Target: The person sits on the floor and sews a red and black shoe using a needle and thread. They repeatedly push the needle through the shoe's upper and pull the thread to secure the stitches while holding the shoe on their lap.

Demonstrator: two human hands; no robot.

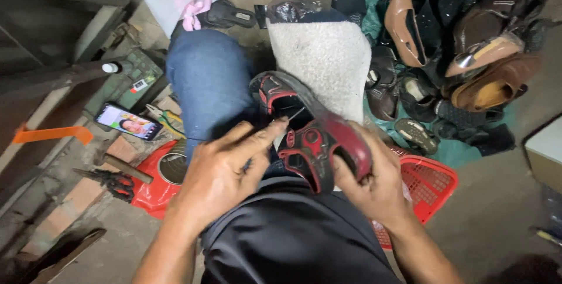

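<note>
1. While resting on the lap between both hands, black and red sandal [310, 137] lies tilted, toe end toward right hand, open heel end up and away toward left.
2. Left hand [225, 173]: fingers bent, fingertips pinched at inner edge of sandal, pressing on what looks like a thin needle or awl; tool itself too small to tell for sure.
3. Right hand [374, 184]: closed around dark red toe of sandal, thumb on top, fingers wrapped beneath, gripping firmly.
4. Just beyond both hands, over the knee: pale grey towel [322, 61], sandal's far end touching its near edge.
5. Beyond left hand: knee in blue jeans [205, 79].
6. Left of left hand, on the ground: red plastic sheet [152, 193] with a round metal tin [174, 167] on it, a hammer [123, 167] just beside, pliers with red grips [114, 183] near.
7. Farther left of left hand: phone with lit screen [129, 122], showing a person, lying flat beside a green metal box [132, 82].
8. Right of and below right hand: red plastic basket [427, 184], partly hidden by wrist.
9. Beyond right hand, well apart: heap of brown and black shoes [462, 55] on a green tarp [456, 149].
</note>
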